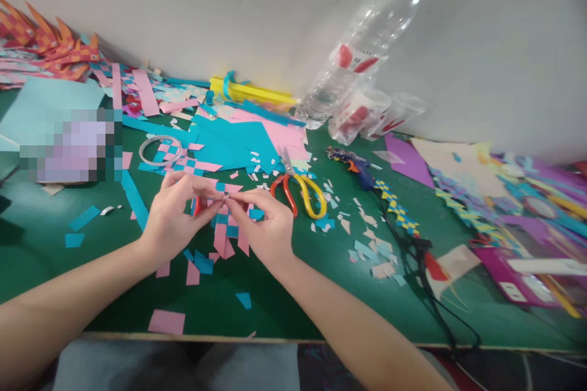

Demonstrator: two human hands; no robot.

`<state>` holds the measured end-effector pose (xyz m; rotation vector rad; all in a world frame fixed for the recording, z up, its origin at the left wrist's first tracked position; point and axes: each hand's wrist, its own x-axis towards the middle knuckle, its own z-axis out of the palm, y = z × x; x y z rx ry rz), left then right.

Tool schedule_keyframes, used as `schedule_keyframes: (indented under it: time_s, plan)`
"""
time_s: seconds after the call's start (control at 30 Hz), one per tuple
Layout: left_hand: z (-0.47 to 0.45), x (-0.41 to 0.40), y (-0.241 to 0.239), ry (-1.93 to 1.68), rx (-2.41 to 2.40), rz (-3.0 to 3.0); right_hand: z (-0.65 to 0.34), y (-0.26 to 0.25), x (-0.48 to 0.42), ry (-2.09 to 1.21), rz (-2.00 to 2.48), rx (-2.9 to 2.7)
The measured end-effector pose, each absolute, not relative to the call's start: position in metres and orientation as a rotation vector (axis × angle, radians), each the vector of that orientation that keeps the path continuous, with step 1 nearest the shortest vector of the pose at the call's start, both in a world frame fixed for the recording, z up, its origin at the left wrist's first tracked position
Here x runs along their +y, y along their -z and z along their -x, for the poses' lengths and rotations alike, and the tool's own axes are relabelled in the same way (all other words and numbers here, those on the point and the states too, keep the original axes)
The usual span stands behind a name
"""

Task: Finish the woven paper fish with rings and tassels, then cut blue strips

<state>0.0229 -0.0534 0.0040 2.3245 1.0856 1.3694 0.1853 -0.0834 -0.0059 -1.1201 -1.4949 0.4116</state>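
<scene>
A pink-and-blue woven paper-strip mat point(228, 224) is pinched by fingers of the left hand point(172, 220) and right hand point(266, 226), wrists bent inward, just left of the red-and-yellow-handled scissors point(298, 189) on the green surface point(59, 263).

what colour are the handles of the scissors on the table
One scissors handle is red-orange, the other yellow; clearest in the head view.

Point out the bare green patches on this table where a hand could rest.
Bare table lies left of the left hand, and along the near edge under the right hand. Crowded: scraps around the scissors, the glue gun, and paper piles behind.
</scene>
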Motion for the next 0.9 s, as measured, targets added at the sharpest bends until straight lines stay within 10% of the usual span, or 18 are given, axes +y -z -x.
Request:
schedule_keyframes:
  time_s: [0.37,0.9]
  plan:
    - [-0.009,-0.053,0.003,-1.095,1.075,-2.656,-0.185,0.005,-0.085,-0.445,1.151,-1.478]
    - [-0.03,-0.066,-0.009,-1.247,0.77,-2.743,-0.203,0.006,-0.07,0.364,0.931,-1.706]
